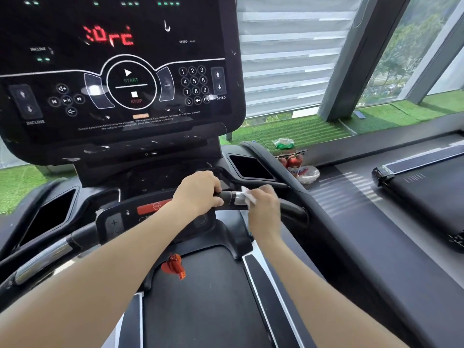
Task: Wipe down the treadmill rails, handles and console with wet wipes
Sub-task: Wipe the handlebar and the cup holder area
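Treadmill's black right handle point(291, 208), frame centre, is mid-wipe: right hand point(263, 202) apparently pinches a white wet wipe point(247, 197) round it, left hand point(198, 192) grips beside; next, slide outward

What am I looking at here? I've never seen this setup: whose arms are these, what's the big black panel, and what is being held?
The single picture comes from a camera worn on a person's head, looking down over their own arms. They stand on a treadmill: the black panel is its console, with start, stop and number keys. The left hand grips the front handlebar. The right hand holds a white wet wipe against that bar, beside its silver sensor band. An orange safety clip hangs above the belt. By the window beyond lie plastic bags and red fire extinguishers.
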Available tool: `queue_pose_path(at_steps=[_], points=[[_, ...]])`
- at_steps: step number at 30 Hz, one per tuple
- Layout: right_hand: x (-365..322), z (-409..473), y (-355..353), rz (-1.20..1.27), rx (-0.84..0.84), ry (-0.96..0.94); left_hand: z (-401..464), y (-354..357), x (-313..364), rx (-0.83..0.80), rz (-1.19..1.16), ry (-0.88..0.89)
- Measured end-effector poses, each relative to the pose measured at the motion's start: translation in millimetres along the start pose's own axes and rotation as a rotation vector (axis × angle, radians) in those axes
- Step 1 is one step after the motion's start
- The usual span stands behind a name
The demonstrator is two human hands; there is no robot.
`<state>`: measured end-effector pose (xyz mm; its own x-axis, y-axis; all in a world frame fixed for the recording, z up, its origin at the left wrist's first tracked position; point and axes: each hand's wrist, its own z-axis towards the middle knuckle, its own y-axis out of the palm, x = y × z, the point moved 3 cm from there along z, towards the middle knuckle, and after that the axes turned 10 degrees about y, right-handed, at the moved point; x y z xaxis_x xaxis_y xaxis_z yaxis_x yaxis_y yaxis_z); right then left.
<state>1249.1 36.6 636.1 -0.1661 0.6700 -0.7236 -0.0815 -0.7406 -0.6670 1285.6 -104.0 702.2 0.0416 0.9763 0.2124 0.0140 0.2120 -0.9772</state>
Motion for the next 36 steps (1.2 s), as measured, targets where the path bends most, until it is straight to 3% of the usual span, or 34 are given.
queue_pose_path(at_steps=[2,4,10,12,15,17,22,24,26,30,36], points=[[-17,-18,11,0.062,-0.012,-0.132,0,0,1,0.007,0.019,0.006],[-14,-20,11,0.111,0.001,-0.137,-1,0,2,0.011,0.027,0.012],[42,-6,-9,0.261,0.253,0.302,1,1,-1,0.021,-0.002,-0.008],[23,-18,0,0.294,0.259,0.254,1,1,0,0.016,0.008,-0.008],[-10,-43,20,0.442,0.106,0.086,1,1,0,0.015,0.029,-0.002],[-12,-48,22,0.417,0.094,0.009,1,2,0,0.014,0.035,0.000],[44,-20,4,0.404,0.345,0.325,2,2,-1,0.006,0.021,-0.007],[44,-21,5,0.395,0.381,0.367,2,2,-1,0.004,0.017,-0.012],[25,-31,13,0.377,0.367,0.269,2,2,-1,0.004,0.015,-0.018],[-5,-46,25,0.332,0.182,-0.006,1,1,-1,0.003,0.016,-0.020],[24,1,-7,0.221,0.146,0.234,0,-1,0,-0.010,0.031,0.005]])
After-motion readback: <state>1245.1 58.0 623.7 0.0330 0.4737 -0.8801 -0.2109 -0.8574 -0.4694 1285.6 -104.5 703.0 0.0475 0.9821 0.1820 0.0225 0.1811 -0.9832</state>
